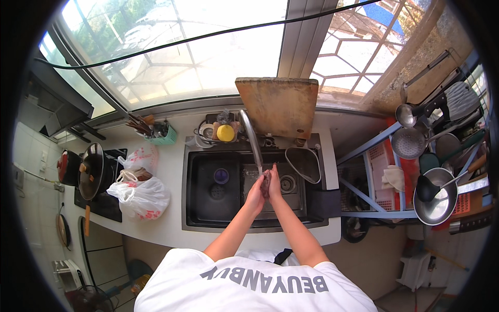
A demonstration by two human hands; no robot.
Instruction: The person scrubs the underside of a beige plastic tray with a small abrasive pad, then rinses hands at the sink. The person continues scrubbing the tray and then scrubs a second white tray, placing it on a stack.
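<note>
My left hand and my right hand are pressed close together above the black sink. Between the palms sits a small dark brownish-red thing; its kind is hard to make out. Directly over it ends the spout of the metal faucet, with what looks like water running onto the fingers. A round drain strainer lies just right of my right hand. On the sink's left side there is a small purple round item.
A wooden cutting board leans behind the sink. A wire-rimmed strainer basket hangs at its right corner. White plastic bags stand left, beside a lidded wok. A rack with ladles and pans rises at right.
</note>
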